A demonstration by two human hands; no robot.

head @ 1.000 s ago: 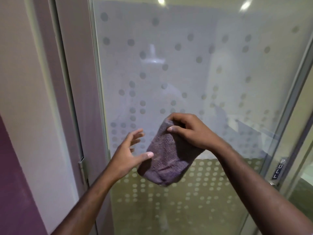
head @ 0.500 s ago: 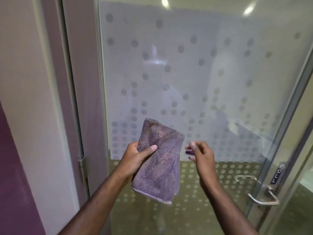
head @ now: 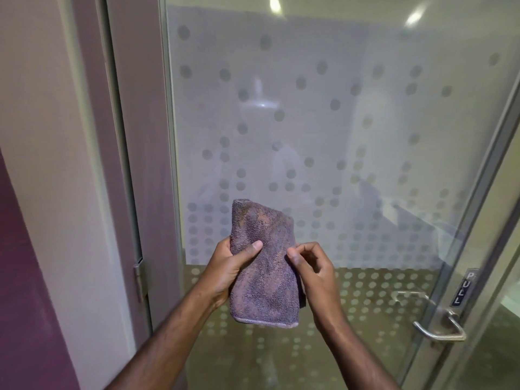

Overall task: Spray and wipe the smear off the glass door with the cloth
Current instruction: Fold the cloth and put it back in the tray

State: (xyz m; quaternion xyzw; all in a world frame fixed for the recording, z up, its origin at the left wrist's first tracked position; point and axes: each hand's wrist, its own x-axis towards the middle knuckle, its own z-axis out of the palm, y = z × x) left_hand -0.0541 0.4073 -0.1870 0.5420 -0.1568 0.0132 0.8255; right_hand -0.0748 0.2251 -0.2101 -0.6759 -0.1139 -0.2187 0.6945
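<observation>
Both bare forearms rose from the bottom edge of the frame and converged at lower centre. The left hand (head: 228, 273) gripped the cloth (head: 264, 266), thumb pressed across its front, fingers wrapped behind. The right hand (head: 313, 270), just right of it, had curled fingers, thumb and forefinger pinching the cloth's edge.
</observation>
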